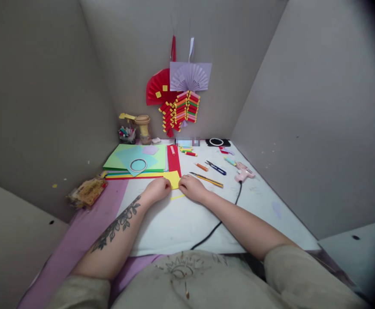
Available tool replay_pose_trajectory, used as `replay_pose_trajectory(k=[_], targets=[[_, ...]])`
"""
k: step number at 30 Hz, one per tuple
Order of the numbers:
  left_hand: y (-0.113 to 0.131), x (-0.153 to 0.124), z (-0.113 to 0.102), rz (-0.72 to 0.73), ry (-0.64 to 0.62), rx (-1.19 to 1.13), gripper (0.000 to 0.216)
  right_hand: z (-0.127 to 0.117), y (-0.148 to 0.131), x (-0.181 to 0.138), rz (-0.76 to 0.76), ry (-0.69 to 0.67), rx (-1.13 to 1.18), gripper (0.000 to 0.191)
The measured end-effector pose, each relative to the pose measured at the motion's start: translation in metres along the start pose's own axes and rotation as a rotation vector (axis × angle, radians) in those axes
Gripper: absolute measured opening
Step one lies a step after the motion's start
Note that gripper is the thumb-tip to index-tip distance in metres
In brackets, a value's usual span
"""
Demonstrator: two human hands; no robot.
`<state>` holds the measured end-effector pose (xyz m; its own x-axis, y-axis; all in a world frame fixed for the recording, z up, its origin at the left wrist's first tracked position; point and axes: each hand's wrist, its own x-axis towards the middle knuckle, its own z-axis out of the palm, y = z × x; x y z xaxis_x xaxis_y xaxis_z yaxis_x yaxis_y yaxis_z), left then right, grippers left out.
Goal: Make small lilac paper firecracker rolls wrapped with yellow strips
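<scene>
A small yellow paper piece [173,178] lies on the white table top [181,223], and both hands pinch it. My left hand [158,189] grips its left edge with curled fingers. My right hand [191,187] grips its right edge, fingers also curled. A thin yellow paper strip [177,197] lies just below, between the two hands. A long red paper strip [173,159] lies directly behind the yellow piece.
A stack of coloured paper sheets [136,161] with a tape ring [138,165] sits at back left. Scissors [216,168], a craft knife [206,179] and a pink glue gun [244,172] with black cord [219,221] lie right. Paper fans [181,86] hang on the back wall.
</scene>
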<state>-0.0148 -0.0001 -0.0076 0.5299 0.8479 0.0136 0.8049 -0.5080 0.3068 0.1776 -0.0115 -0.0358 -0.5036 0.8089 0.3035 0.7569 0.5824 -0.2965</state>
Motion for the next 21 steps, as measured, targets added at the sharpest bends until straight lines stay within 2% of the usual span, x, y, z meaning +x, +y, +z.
replay_pose_trajectory(k=[8,13,21], targets=[[-0.0081,0.0041,0.0035,-0.082,-0.012,-0.063,0.020,0.0069,0.0054,0.0058,0.138,0.010,0.057,0.015],[-0.0085,0.0069,0.0063,-0.189,-0.032,-0.046,0.021,0.0078,0.0055,0.0082,0.212,-0.019,0.008,0.019],[-0.0077,0.0098,0.0066,-0.269,-0.036,-0.063,0.018,0.0053,0.0027,0.0099,0.246,-0.078,-0.082,0.023]])
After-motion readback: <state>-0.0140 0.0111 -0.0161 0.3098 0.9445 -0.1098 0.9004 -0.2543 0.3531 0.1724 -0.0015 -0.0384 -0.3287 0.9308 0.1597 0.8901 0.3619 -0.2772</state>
